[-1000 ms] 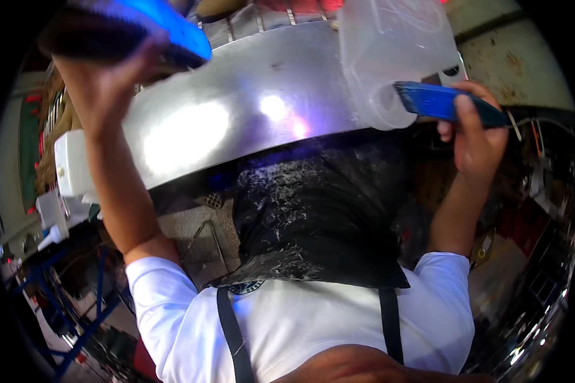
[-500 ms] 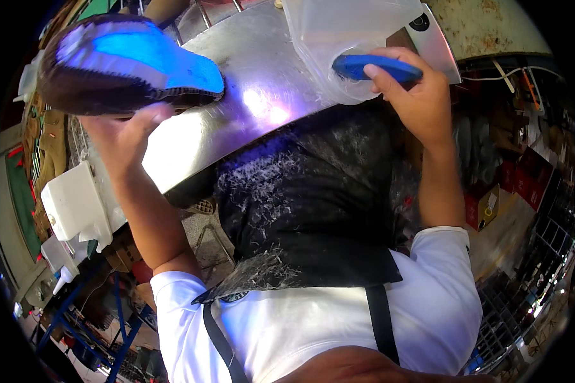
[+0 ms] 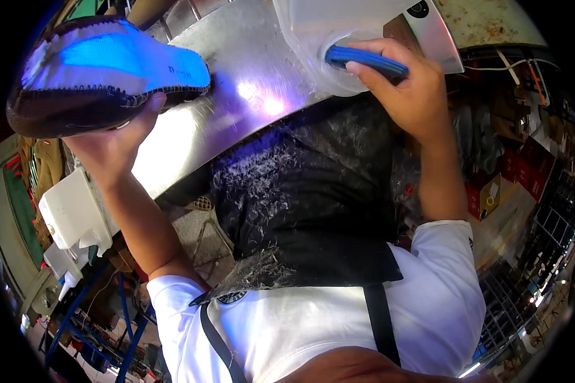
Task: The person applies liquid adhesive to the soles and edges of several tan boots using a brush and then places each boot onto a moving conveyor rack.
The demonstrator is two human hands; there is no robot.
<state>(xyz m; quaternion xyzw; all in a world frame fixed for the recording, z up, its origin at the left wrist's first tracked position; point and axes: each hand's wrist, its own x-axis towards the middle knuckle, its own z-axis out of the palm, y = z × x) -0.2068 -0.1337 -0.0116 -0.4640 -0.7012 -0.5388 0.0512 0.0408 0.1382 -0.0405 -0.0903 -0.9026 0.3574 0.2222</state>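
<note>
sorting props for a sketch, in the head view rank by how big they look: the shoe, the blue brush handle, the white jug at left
1. shoe, largest, though it is nearest the camera
2. white jug
3. blue brush handle, smallest, partly covered by the right hand

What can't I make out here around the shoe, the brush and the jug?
Head view only:
- Blue brush handle: its working end is hidden inside the translucent jug.
- Jug: top cut off by the picture edge.
- Shoe: underside hidden by the left hand.
- Right hand: fingers partly hidden behind the handle.
</note>
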